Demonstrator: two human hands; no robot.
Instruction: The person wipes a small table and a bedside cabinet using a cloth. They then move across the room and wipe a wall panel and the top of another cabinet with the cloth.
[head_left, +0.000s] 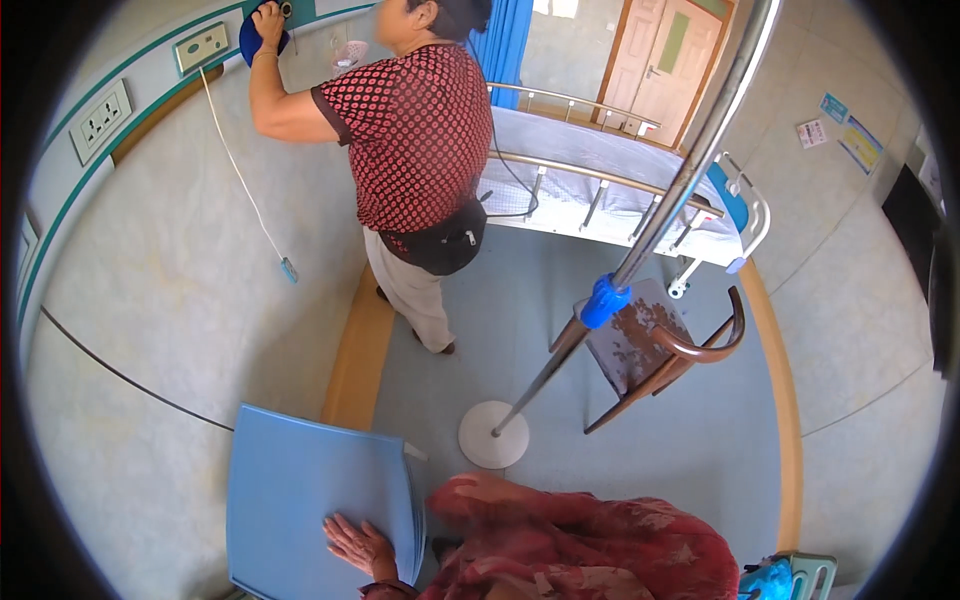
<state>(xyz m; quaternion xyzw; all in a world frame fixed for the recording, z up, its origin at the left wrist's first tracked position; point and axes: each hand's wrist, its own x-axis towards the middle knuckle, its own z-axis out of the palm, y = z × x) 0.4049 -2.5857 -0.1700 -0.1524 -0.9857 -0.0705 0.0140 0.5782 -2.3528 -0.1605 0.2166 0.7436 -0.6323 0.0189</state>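
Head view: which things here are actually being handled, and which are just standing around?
In use:
- left hand, flat on the blue board
- blue cloth, pressed to the wall by another person's hand

Standing about:
- pole stand
- wooden chair
- bed
- wall sockets
- hanging cord

The right hand is out of view.

the person's left hand [360,545] lay flat and palm down, fingers spread slightly and pointing up and to the left, nothing gripped in it. its wrist bent back into a red patterned sleeve that ran to the right along the lower edge. the forearm stayed covered by that loose cloth. the right hand was out of sight.
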